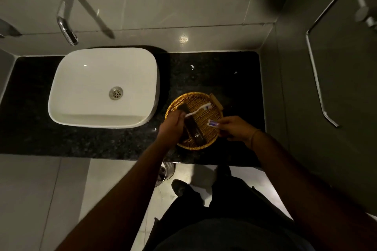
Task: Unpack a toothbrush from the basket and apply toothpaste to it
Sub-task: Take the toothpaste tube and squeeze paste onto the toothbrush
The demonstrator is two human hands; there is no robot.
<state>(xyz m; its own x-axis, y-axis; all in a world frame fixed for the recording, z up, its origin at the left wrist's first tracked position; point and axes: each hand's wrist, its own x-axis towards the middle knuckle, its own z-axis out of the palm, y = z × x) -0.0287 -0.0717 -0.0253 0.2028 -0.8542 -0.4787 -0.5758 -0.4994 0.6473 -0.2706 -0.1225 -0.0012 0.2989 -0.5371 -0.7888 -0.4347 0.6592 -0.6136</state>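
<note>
A round wicker basket (212, 99) sits on the black granite counter, right of the sink. My left hand (170, 128) grips the handle of a white toothbrush (196, 110), whose head points up and right over the basket. My right hand (234, 128) pinches a small white and purple toothpaste tube (212, 123), its tip pointing left, a short way below the brush head and apart from it. A dark box (193, 131) lies in the basket under my hands. A brown box (216, 101) leans at the basket's far right rim.
A white basin (81, 87) stands on the counter (224, 71) at left, with a chrome wall tap (66, 16) above it. Small white scraps (192, 67) lie on the counter behind the basket. A chrome rail (318, 79) runs along the right wall. A bin (166, 173) stands below the counter edge.
</note>
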